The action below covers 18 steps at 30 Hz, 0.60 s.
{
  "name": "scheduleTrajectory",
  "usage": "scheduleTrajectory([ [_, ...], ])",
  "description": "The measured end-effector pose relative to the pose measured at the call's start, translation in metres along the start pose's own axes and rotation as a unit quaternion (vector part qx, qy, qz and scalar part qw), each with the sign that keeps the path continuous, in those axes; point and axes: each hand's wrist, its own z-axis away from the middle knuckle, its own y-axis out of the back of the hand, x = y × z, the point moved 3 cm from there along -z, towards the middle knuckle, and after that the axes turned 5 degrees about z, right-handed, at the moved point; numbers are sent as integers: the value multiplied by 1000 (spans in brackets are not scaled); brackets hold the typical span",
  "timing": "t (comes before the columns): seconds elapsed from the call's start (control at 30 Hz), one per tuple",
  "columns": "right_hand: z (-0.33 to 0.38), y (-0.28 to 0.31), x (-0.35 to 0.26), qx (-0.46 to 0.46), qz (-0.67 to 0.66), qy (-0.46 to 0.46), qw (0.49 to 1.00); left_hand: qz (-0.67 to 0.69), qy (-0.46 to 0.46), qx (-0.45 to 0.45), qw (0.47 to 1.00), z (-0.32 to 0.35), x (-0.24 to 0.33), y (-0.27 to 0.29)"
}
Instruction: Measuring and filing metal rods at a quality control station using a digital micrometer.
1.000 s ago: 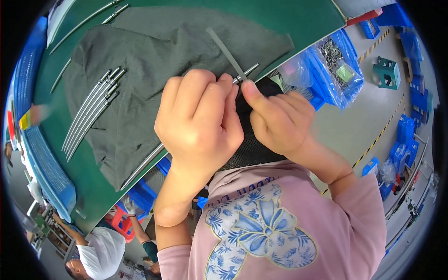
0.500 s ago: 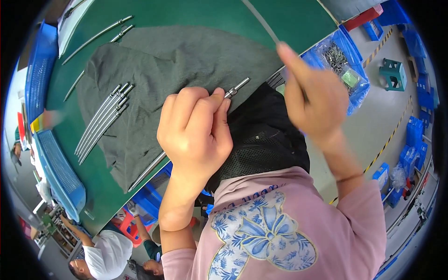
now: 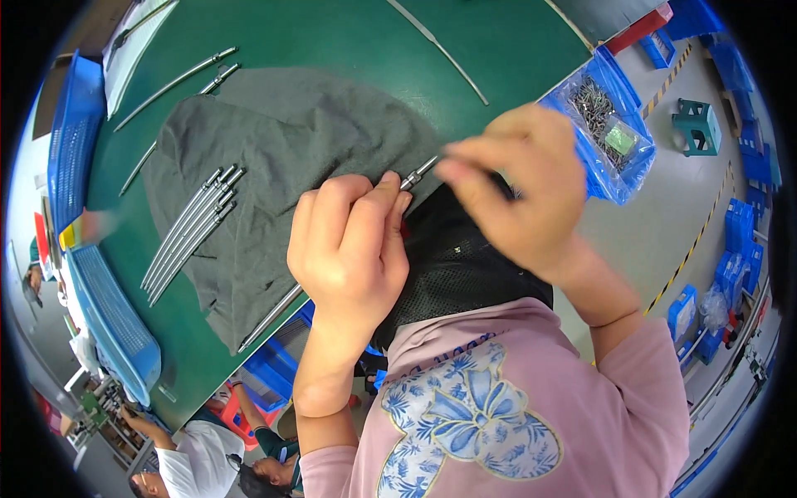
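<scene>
My left hand (image 3: pixel 353 249) is closed around a slender metal rod (image 3: pixel 270 322), which slants from the table's near edge up to the right. The rod's collared end pokes out past the thumb and index finger. Close to that tip, my right hand (image 3: pixel 535 195) is blurred by motion, thumb and index finger pointing at it; whether they touch or grip it cannot be made out. A thin flat metal tool, like a file (image 3: pixel 448 55), lies on the green table beyond. Several similar rods (image 3: pixel 189 236) rest side by side on the dark grey cloth (image 3: pixel 290 124), left of my left hand.
More curved rods (image 3: pixel 178 81) lie at the far left of the green table (image 3: pixel 332 37). Blue baskets (image 3: pixel 112 315) line its left edge. A blue bin (image 3: pixel 635 162) of small metal parts stands at the right. Other people (image 3: pixel 199 456) sit at lower left; a green stool (image 3: pixel 696 129) stands on the floor.
My right hand has let go of the thin file-like tool, which now lies on the table, and has come down and left to the rod's tip. My left hand still holds the rod.
</scene>
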Motion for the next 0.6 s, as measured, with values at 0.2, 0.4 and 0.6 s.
scheduleTrajectory([
  [0.2,20,-6,-21,-9,141,99,985,15,-2,7,1000,2,0,0],
  [0.4,6,9,-6,-55,200,98,973,22,5,15,1000,3,0,-5],
  [0.6,-17,-5,-16,-133,41,103,985,30,13,-11,999,-8,-2,5],
])
